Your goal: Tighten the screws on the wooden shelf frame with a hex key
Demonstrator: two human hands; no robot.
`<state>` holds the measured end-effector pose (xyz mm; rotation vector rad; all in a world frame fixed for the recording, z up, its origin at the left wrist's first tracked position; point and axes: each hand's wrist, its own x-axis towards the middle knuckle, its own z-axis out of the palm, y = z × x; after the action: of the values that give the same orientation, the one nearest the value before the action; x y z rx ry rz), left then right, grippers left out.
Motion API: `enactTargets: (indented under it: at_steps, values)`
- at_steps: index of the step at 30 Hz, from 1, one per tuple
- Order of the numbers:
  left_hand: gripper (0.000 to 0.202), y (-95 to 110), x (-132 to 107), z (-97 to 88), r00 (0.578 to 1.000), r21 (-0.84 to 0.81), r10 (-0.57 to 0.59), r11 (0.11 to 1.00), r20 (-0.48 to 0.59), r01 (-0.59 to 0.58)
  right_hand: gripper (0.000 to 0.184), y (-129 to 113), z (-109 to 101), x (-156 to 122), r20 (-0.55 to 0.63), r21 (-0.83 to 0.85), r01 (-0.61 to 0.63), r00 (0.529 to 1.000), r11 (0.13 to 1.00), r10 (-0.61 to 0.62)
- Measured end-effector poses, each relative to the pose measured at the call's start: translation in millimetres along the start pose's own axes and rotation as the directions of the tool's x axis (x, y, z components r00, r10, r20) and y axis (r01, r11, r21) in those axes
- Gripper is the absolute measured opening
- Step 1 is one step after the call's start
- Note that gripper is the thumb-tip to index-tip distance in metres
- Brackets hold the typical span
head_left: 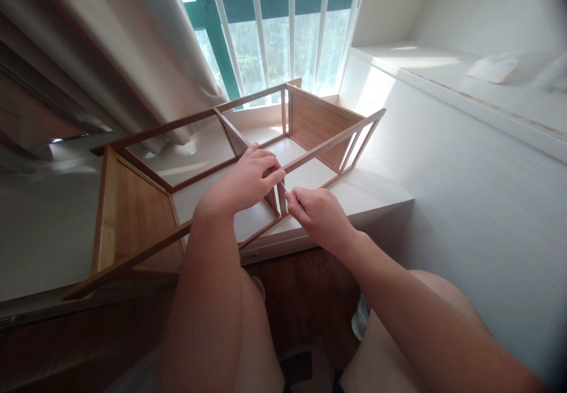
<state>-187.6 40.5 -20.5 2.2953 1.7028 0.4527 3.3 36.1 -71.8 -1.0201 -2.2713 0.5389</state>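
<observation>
A wooden shelf rack (pixel 146 257) lies on its side on the white ledge by the window, its panels standing upright between long rails. My left hand (pixel 250 177) is over the middle panel and the near rail, fingers bent around the wood where the two meet. Just to the right, my right hand (pixel 321 213) is closed in a pinch beside the same joint. From its fingertips a thin metal tool (pixel 283 186) reaches towards the rail; most of it is hidden by the fingers, so its kind does not show.
Behind the rack are a barred window (pixel 279 32) and a grey-beige curtain (pixel 133 50). To the right rises a white wall with a higher shelf (pixel 425 62) holding a pale plastic bag (pixel 496 68). Below the ledge (pixel 376 195), the dark wood floor (pixel 310 298) lies between my legs.
</observation>
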Motion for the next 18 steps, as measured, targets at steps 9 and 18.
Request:
enactTargets:
  at_steps: [9,18]
  values:
    - [0.037,-0.2,0.9,-0.1,1.000,-0.003,0.031,1.000,-0.006,-0.031,0.038,-7.3,-7.9,2.0,0.039,-0.326,0.064,0.998,0.943,-0.054]
    - [0.037,0.3,0.3,-1.2,1.000,-0.008,0.013,1.000,-0.004,-0.013,0.039,-10.8,-0.7,0.2,-0.016,-0.092,-0.096,0.995,0.991,0.095]
